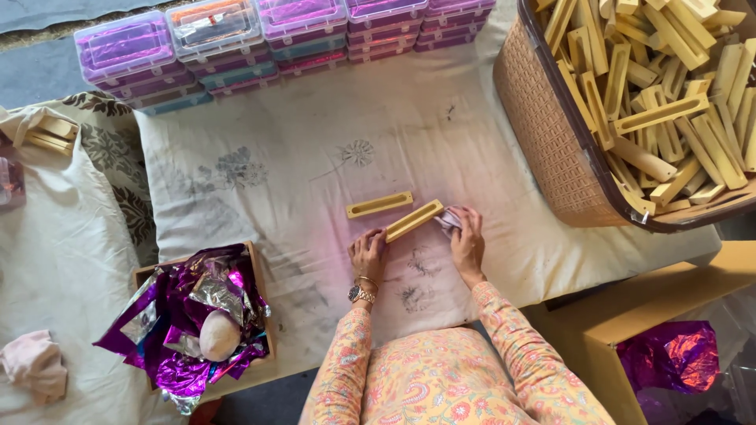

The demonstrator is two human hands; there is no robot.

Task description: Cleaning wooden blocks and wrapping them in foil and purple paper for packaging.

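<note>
Centrally, the left hand [368, 253] has its grip closed on one end of a yellow moulded strip [414, 220] on the cloth-covered table [504, 157]. At 3 o'clock of it, the right hand [468, 240] presses a bunched rag [449, 219] to the other end; a second strip [379, 205] lies just at 11 o'clock.

A brown woven basket [543, 134] heaped with yellow wooden strips [669, 86] fills the frame at two o'clock. Stacked clear-lidded plastic boxes [228, 43], purple, orange and pink, line the top from ten to twelve o'clock. At seven o'clock a shallow wooden tray [256, 260] holds crumpled purple and silver foil [189, 315] with a pale rounded lump [219, 334] on it. A pink cloth [33, 366] lies at eight o'clock. A cardboard box [606, 323] with purple foil inside sits at four o'clock. A stained white sheet [315, 142] covers the bench.
</note>
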